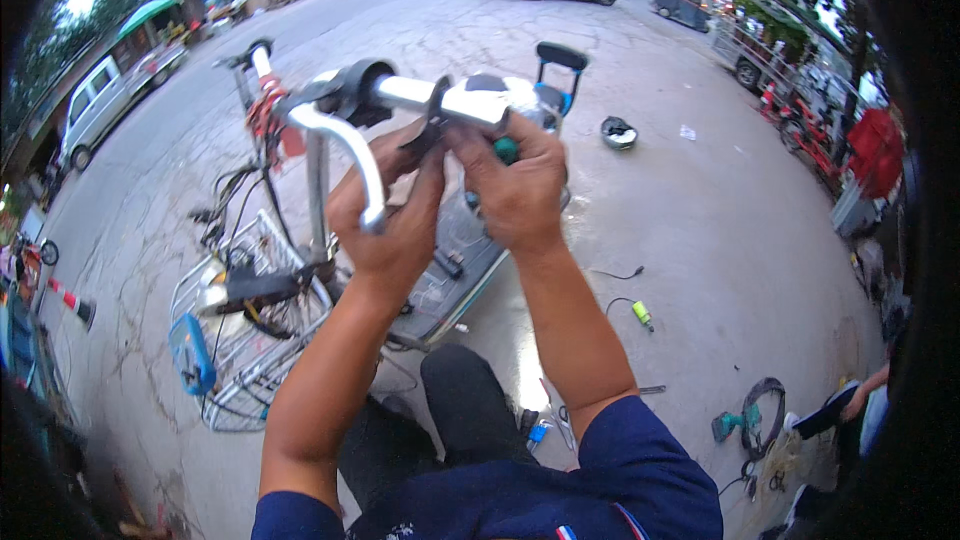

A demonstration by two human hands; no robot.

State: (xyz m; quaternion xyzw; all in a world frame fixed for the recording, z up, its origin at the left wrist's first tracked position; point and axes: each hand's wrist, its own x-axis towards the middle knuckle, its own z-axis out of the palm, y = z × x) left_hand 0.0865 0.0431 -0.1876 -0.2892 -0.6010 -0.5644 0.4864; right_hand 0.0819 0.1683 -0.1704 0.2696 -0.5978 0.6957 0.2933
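Left hand (390, 220) pinching the dark clamp (438, 100) on the silver handlebar (405, 92) | right hand (520, 180) curling in close beside it, by a green piece (506, 150); its grip, can't tell!

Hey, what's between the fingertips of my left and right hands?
In the head view, a dark curved piece at the silver handlebar lies between the left hand and the right hand.

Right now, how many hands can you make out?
3: the left hand and right hand at the silver handlebar, and another person's hand near the right edge. Others nearby may be hidden.
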